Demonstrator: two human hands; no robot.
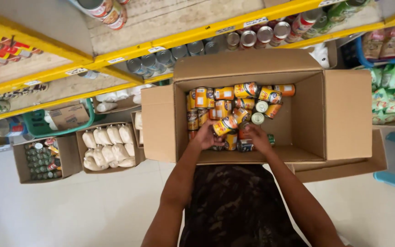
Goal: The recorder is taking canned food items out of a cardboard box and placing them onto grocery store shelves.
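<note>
your left hand (205, 136) is curled around a yellow-labelled can (225, 125) just below the centre of the frame, fingers closed on it. your right hand (258, 138) is down among the cans beside it; whether it grips one or only rests there, i cannot tell. both hands are inside the big cardboard box (348, 114) in the middle of the frame, where a heap of cans (245, 103) fills its left part and the right part shows bare cardboard. judging from that, much of the box's load is already out and a good pile is left. above, yellow shelves (193, 34) carry rows of tins (248, 39). at lower left, a box of white bags (108, 146) sits on the floor.
</note>
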